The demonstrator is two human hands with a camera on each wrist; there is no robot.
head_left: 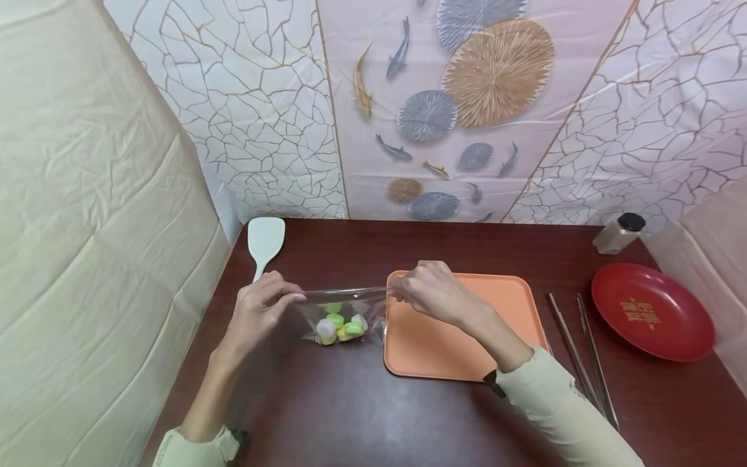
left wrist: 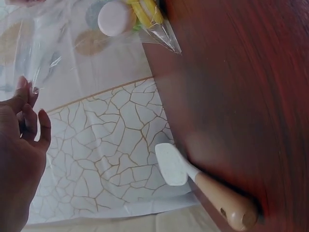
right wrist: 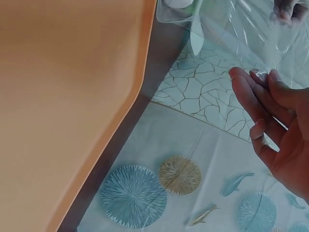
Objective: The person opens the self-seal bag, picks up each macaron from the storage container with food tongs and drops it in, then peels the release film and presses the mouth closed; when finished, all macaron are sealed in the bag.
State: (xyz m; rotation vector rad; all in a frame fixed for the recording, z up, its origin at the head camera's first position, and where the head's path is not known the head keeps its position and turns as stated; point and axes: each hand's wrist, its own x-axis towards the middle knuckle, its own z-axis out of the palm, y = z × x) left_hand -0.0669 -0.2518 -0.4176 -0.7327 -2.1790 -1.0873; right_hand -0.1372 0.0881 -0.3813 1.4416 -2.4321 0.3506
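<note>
A clear plastic bag (head_left: 315, 314) with several macarons (head_left: 335, 321) in green, yellow and pale lilac hangs between both hands. My left hand (head_left: 259, 308) pinches its upper left corner between thumb and fingers. At the opposite upper corner, my right hand (head_left: 434, 292) pinches the film over the left part of an orange tray (head_left: 467, 353). In the left wrist view a lilac macaron (left wrist: 116, 18) shows through the film beside yellow ones. The right wrist view has the right thumb and fingertips (right wrist: 275, 76) together on the bag's edge.
Left of the bag lies a white spatula (head_left: 266, 241), its wooden handle (left wrist: 222, 198) visible in the left wrist view. Metal tongs (head_left: 583, 357) lie right of the tray, near a red plate (head_left: 653, 311). A black-lidded jar (head_left: 620, 233) stands at the back right.
</note>
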